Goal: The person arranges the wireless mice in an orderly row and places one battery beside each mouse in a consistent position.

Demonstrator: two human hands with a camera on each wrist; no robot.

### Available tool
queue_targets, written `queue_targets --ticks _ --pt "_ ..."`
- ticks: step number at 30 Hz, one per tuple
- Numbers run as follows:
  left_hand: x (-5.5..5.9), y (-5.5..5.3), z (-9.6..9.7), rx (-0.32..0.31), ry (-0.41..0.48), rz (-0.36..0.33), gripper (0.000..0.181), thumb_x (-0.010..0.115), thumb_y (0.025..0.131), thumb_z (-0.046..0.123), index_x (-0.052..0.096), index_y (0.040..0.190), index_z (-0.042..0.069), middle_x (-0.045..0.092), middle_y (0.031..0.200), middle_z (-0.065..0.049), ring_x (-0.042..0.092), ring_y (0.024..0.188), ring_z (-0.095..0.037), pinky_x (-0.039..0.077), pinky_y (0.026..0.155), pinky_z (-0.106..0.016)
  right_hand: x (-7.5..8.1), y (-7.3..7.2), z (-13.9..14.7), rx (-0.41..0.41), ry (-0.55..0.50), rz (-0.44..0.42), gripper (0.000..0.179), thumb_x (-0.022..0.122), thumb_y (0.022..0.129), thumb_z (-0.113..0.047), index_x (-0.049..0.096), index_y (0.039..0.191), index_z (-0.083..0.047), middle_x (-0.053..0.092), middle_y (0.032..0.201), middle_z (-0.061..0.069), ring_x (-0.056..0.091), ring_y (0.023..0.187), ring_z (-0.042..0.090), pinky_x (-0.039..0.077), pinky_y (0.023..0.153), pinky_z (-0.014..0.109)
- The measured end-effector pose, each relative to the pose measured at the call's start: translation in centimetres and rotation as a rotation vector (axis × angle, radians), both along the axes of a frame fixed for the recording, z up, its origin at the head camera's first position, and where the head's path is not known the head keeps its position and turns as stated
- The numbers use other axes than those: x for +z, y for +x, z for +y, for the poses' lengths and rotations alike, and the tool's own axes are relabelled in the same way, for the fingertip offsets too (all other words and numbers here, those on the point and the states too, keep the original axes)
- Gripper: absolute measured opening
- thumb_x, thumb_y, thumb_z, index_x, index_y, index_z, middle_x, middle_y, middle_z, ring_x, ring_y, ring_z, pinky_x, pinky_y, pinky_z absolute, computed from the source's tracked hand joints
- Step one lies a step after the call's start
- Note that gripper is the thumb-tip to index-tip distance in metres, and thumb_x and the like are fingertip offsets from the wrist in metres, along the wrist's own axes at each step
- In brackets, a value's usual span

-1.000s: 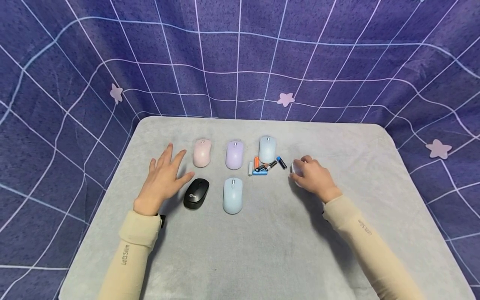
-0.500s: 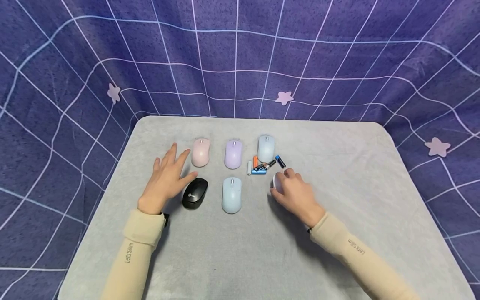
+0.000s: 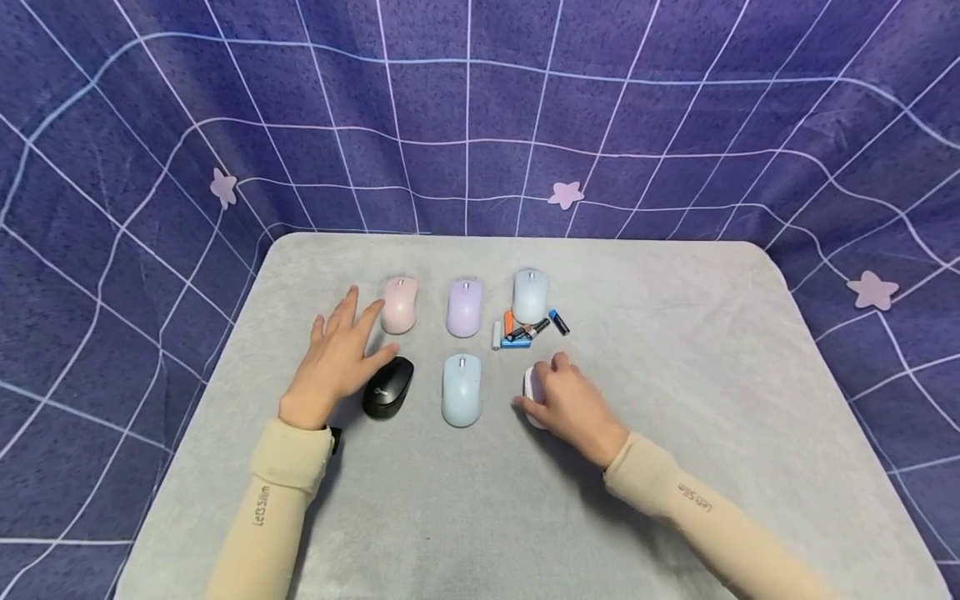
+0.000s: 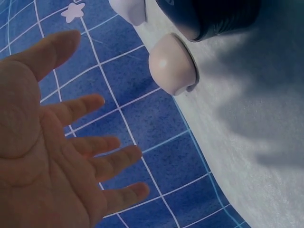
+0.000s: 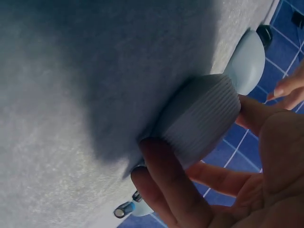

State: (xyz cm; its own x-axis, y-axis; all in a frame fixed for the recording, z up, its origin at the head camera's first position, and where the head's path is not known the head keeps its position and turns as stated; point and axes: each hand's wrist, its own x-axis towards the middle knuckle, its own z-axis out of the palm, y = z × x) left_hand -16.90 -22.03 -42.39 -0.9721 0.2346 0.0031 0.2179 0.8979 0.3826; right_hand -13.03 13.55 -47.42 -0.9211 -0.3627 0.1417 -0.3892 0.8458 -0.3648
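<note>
My right hand (image 3: pixel 573 408) grips a white computer mouse (image 3: pixel 531 388) from above, thumb on one side and fingers on the other. In the right wrist view that mouse's ribbed side (image 5: pixel 204 118) shows between the thumb and fingers, close over the table. To its left lies a light blue mouse (image 3: pixel 461 390). My left hand (image 3: pixel 333 358) is spread with straight fingers, holding nothing. Its thumb tip overlaps the top of a black mouse (image 3: pixel 388 388) in the head view, and its fingers point towards a pink mouse (image 3: pixel 399 305).
A purple mouse (image 3: pixel 465 308) and another light blue mouse (image 3: pixel 530 295) complete the back row. Several loose batteries (image 3: pixel 516 342) lie in front of that blue mouse, with one dark battery (image 3: pixel 559 322) apart to the right. A purple gridded curtain (image 3: pixel 480 117) surrounds the grey table (image 3: pixel 450 517).
My right hand has carried the white mouse left and towards me, to the right of the front light blue mouse. My left hand has shifted slightly to the right, still spread.
</note>
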Motion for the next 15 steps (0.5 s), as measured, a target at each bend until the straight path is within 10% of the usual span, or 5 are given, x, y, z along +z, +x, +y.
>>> queue_targets --ticks 8,15 --pt "0.0 0.1 0.3 -0.007 0.0 -0.014 0.077 0.063 0.106 0.045 0.037 0.164 0.002 0.01 0.173 -0.034 0.019 0.158 -0.054 0.01 0.12 -0.08 0.6 -0.2 -0.4 0.03 0.106 0.026 0.05 0.083 0.092 -0.045 0.066 0.095 0.002 0.057 0.09 0.021 0.063 0.064 0.04 0.058 0.057 0.053" --pt "-0.3 0.1 0.2 0.003 0.007 -0.003 0.077 0.065 0.105 0.043 0.038 0.164 0.002 0.011 0.173 -0.035 0.02 0.158 -0.054 0.01 0.12 -0.081 3.4 -4.5 2.7 0.06 0.157 -0.126 0.049 0.078 0.098 -0.038 0.068 0.128 0.0 0.065 0.111 0.02 0.068 0.077 0.032 0.061 0.067 0.053"
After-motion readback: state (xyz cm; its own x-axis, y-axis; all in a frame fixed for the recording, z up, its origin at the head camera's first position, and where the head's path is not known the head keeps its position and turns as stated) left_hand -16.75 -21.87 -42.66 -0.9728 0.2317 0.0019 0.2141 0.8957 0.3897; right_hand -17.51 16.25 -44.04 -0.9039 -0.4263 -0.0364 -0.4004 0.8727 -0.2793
